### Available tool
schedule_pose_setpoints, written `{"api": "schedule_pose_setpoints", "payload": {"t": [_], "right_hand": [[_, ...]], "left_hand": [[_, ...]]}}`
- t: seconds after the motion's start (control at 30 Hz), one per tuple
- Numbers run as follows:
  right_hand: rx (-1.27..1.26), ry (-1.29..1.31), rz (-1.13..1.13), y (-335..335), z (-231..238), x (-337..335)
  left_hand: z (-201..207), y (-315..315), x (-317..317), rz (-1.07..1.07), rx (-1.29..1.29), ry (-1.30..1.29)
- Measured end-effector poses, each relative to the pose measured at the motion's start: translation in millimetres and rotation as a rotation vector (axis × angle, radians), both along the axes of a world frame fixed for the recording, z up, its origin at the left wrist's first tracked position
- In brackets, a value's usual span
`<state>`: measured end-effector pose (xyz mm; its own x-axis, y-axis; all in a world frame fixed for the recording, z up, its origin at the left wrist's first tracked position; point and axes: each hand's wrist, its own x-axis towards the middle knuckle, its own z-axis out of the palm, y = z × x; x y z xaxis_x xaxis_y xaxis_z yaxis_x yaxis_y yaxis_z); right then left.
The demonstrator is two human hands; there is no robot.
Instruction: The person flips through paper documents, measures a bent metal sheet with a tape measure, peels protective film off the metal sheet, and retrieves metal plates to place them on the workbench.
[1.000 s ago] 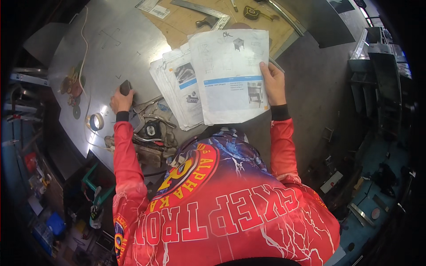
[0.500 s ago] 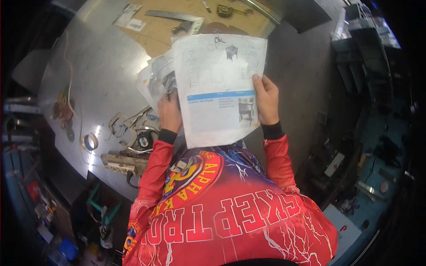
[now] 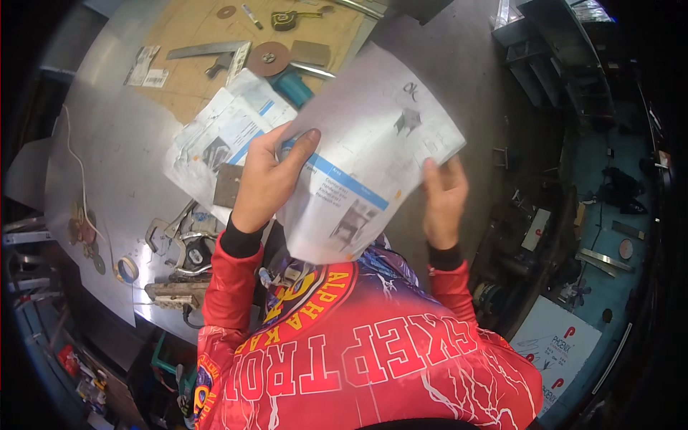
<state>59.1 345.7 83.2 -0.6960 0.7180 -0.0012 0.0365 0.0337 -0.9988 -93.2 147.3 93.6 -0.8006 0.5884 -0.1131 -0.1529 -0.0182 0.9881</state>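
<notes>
Up above the metal workbench point(image 3: 107, 143), both hands grip printed sheets: the left hand point(image 3: 266, 183) pinches the lower paper point(image 3: 222, 132), the right hand point(image 3: 444, 201) closes on the top sheet point(image 3: 373, 158).

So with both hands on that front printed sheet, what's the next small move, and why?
Probably lift the front sheet clear of the stack. The left hand pinches its left edge with the thumb on top, the right hand holds its right edge, and the stack of printed pages behind it lies partly covered over the metal worktable.
</notes>
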Motion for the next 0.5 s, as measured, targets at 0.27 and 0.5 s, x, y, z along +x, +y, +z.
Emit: {"api": "schedule_pose_setpoints", "payload": {"t": [0.27,0.5], "right_hand": [[0.575,-0.095,0.281,166,83,-5],[0.398,0.115,0.136,324,78,27]], "left_hand": [[12,122,21,-0.223,-0.086,-0.116],[15,270,51,-0.19,-0.031,-0.257]]}}
